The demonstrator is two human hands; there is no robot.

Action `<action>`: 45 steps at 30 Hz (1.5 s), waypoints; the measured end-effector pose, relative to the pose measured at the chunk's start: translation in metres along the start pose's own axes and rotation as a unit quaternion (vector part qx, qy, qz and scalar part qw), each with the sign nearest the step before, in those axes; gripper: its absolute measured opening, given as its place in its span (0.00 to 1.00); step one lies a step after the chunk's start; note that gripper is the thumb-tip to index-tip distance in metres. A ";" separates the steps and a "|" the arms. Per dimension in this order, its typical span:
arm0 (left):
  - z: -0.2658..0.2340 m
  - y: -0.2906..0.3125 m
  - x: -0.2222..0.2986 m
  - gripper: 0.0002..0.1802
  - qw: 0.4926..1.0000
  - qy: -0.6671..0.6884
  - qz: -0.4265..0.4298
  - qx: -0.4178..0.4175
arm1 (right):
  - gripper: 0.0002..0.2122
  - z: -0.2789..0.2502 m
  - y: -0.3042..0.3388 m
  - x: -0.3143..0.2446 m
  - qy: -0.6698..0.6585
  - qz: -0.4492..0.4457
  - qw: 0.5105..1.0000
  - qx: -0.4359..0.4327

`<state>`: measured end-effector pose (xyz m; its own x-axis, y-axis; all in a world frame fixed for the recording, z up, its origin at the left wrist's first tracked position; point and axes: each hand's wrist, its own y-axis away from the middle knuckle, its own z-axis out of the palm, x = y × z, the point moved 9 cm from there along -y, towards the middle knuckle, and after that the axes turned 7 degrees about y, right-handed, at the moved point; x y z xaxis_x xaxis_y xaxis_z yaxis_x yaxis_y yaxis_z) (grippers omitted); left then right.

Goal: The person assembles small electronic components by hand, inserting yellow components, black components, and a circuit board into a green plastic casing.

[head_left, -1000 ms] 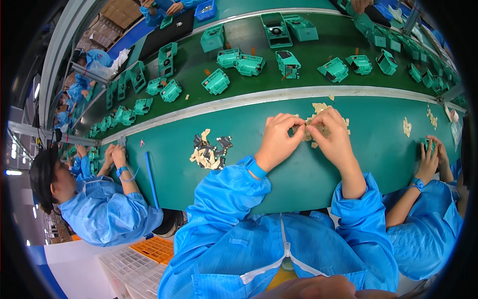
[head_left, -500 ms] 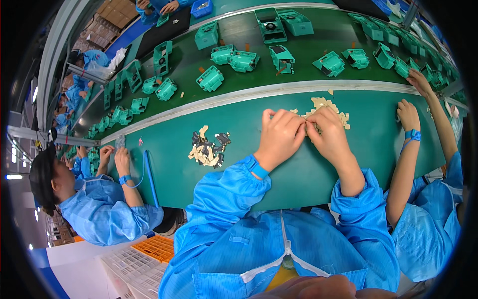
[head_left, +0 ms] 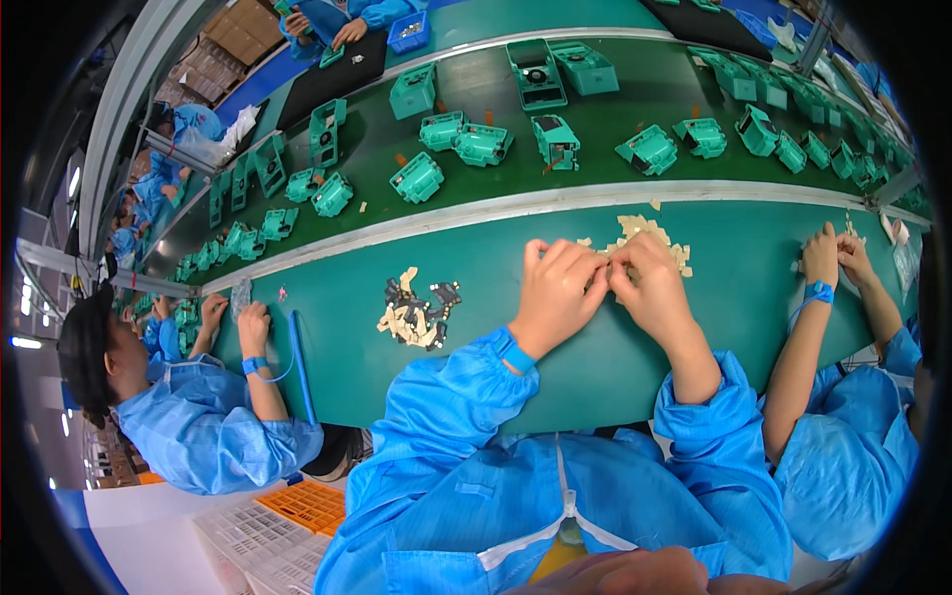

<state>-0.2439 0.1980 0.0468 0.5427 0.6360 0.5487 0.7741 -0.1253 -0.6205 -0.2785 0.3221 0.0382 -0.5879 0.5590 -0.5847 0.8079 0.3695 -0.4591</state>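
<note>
My left hand [head_left: 560, 296] and my right hand [head_left: 654, 288] meet fingertip to fingertip above the green bench [head_left: 476, 382]. Thumb and fingers of each are closed in a pinch. Whatever sits between them is too small and too covered to name. Just behind my right hand lies a heap of small flat cream pieces [head_left: 677, 256], partly hidden by the fingers. Left of my left hand is a loose pile of small black parts mixed with cream pieces [head_left: 416, 312]. A blue wrist strap [head_left: 513, 349] circles my left wrist.
Beyond a pale rail [head_left: 436, 213], a dark green belt carries several teal plastic housings [head_left: 416, 178]. A co-worker's hands [head_left: 253, 322] are at the left, by a blue strip [head_left: 300, 367]. Another person's hands [head_left: 821, 256] work at the right. Crates [head_left: 307, 504] stand lower left.
My hands stay pinched together in nearly the same place. At the right, the co-worker's far hand has come back from the belt to beside the other hand. The view has shifted slightly.
</note>
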 end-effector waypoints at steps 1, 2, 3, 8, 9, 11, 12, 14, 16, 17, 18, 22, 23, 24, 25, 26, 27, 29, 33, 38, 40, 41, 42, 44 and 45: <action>0.000 -0.002 -0.001 0.05 1.000 0.008 -0.007 -0.002 | 0.04 -0.001 -0.001 0.006 -0.010 0.024 1.000 0.001; 0.000 -0.002 -0.002 0.04 1.000 0.016 -0.015 -0.004 | 0.04 -0.001 0.000 0.011 -0.021 0.048 0.999 0.002; 0.000 -0.004 -0.003 0.04 1.000 0.021 -0.012 0.006 | 0.04 -0.004 -0.003 0.010 -0.027 0.052 0.998 0.006; 0.004 -0.004 -0.002 0.04 1.000 0.015 -0.020 -0.001 | 0.03 -0.006 -0.002 0.009 -0.028 0.040 0.999 0.000; 0.006 -0.003 -0.003 0.03 1.000 0.016 -0.022 -0.003 | 0.03 -0.005 -0.001 0.011 -0.030 0.039 0.999 -0.005; 0.006 -0.004 -0.002 0.03 1.000 0.017 -0.024 0.000 | 0.03 -0.006 -0.001 0.012 -0.026 0.033 0.999 -0.004; 0.007 -0.002 -0.002 0.03 0.999 0.020 -0.026 0.000 | 0.04 -0.005 0.000 0.012 -0.023 0.030 0.999 -0.004; 0.009 -0.003 -0.003 0.03 0.999 0.023 -0.030 0.000 | 0.04 -0.006 0.000 0.012 -0.011 0.032 0.999 0.003; 0.010 -0.003 -0.002 0.03 0.999 0.026 -0.034 -0.001 | 0.04 -0.009 0.000 0.014 0.000 0.035 0.999 0.010; 0.010 -0.003 -0.004 0.03 0.998 0.038 -0.043 0.008 | 0.04 -0.012 0.001 0.022 0.016 0.060 0.998 0.021; 0.009 -0.004 -0.006 0.03 0.997 0.049 -0.049 0.017 | 0.04 -0.015 0.000 0.030 0.032 0.085 0.995 0.033; 0.010 -0.002 -0.016 0.02 0.993 0.070 -0.090 0.033 | 0.03 -0.018 -0.001 0.040 -0.022 0.122 0.992 0.024; 0.011 -0.002 -0.020 0.02 0.991 0.075 -0.111 0.030 | 0.04 -0.018 -0.003 0.027 -0.033 0.086 0.995 0.025; 0.012 -0.002 -0.023 0.02 0.988 0.081 -0.130 0.026 | 0.04 -0.020 -0.005 0.016 -0.043 0.051 0.997 0.028; 0.012 -0.003 -0.022 0.02 0.988 0.082 -0.129 0.025 | 0.04 -0.019 -0.004 0.017 -0.043 0.052 0.997 0.028; 0.012 -0.005 -0.019 0.02 0.990 0.072 -0.122 0.021 | 0.05 -0.018 -0.003 0.015 -0.024 0.036 0.999 0.031; 0.013 -0.005 -0.017 0.02 0.991 0.062 -0.116 0.017 | 0.05 -0.017 -0.001 0.014 -0.005 0.020 0.999 0.033; 0.013 -0.006 -0.013 0.02 0.994 0.044 -0.094 0.019 | 0.05 -0.016 -0.001 0.016 -0.004 0.017 0.999 0.031; 0.015 -0.007 0.000 0.03 0.999 -0.002 -0.034 0.018 | 0.04 -0.015 -0.001 0.017 0.002 0.014 1.000 0.022; 0.018 -0.010 0.010 0.05 0.999 -0.036 0.005 0.013 | 0.04 -0.017 0.001 0.018 0.007 0.003 1.000 0.026; 0.019 -0.011 0.013 0.05 0.999 -0.044 0.014 0.011 | 0.04 -0.018 0.001 0.020 0.006 0.004 1.000 0.027; 0.020 -0.011 0.014 0.05 0.999 -0.043 0.016 0.009 | 0.03 -0.019 0.000 0.020 0.010 0.003 1.000 0.027; 0.021 -0.011 0.015 0.05 0.999 -0.043 0.018 0.007 | 0.03 -0.019 0.001 0.021 0.013 0.001 1.000 0.026; 0.022 -0.010 0.015 0.06 0.999 -0.036 0.013 0.007 | 0.03 -0.021 0.001 0.024 0.015 0.014 0.999 0.024; 0.022 -0.011 0.014 0.06 0.999 -0.030 0.009 0.009 | 0.04 -0.022 -0.001 0.026 0.018 0.025 0.999 0.024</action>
<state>-0.2520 0.2254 0.0491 0.5351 0.6789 0.5028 0.7584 -0.1238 -0.6399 -0.2933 0.3529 0.0381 -0.5444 0.6025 -0.5836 0.8328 0.3051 -0.4620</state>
